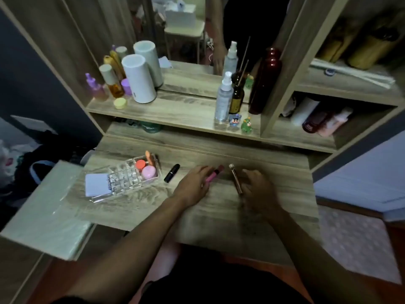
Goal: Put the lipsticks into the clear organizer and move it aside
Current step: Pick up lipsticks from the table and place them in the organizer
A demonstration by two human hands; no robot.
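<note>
Three lipsticks lie on the wood-grain dressing table (219, 211) at centre frame: a short black lipstick (172, 173) with a glossy cylindrical case, lying free just right of the organizer; a pink lipstick (213, 175) with a bright pink barrel and darker rose cap; and a slim bronze lipstick (236, 182) with a pale tip, angled toward the lower right. The left hand (194, 185) rests palm-down with its fingers closed loosely around the pink barrel, which still touches the tabletop. The right hand (259, 189) lies just right of the bronze tube, fingers spread and curled near it; whether they grip it cannot be told because of blur. The clear organizer (129, 177) stands at centre left, a transparent acrylic block divided into small square cells, most of them empty. Its far compartments hold an orange-lidded jar (140, 164), a pink round jar (149, 172) and an orange-tipped applicator (149, 157); a white card (97, 184) leans at its near left end. The raised shelf (175, 115) above carries a white cylinder (139, 80), amber and purple bottles at upper left, a clear spray bottle (223, 99), a dark red bottle (266, 81) and small figurines (241, 123), in front of a mirror (182, 29). Open cubbies fill the right side.
</note>
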